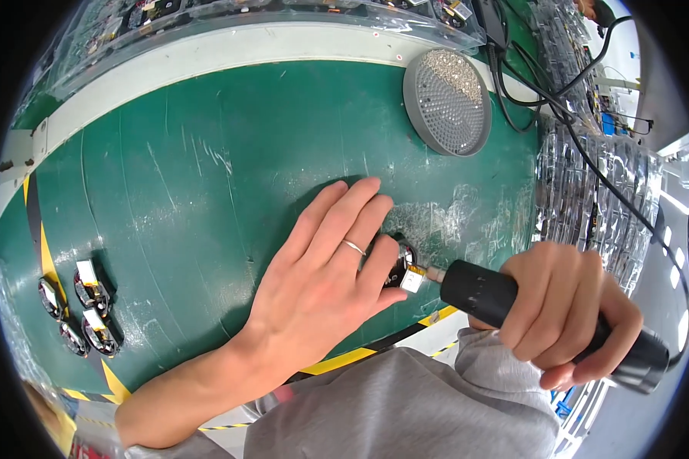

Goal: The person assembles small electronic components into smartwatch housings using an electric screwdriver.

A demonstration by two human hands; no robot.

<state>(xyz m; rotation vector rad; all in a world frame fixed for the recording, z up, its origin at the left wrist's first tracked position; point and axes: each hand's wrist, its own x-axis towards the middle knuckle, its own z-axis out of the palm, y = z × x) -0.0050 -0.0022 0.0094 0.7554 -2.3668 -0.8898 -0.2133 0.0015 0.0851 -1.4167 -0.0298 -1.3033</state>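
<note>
My right hand (563,310) is wrapped round a black corded electric screwdriver (478,293), which lies nearly level and points left. Its metal tip meets a small round black electronic assembly (403,268) with a white-and-yellow block on its edge. With thumb and index finger at its left side, my left hand (333,264) holds that assembly down on the green mat (230,153). The other left fingers stretch over the mat, a ring on one of them. Part of the assembly is hidden under my fingers, and I cannot make out a screw at the tip.
A round grey tray (448,115) of tiny screws sits at the far right. Several similar assemblies (92,294) lie at the left. Clear plastic trays (245,19) line the back, and more are stacked (589,199) at the right. The screwdriver's black cable (612,180) loops there.
</note>
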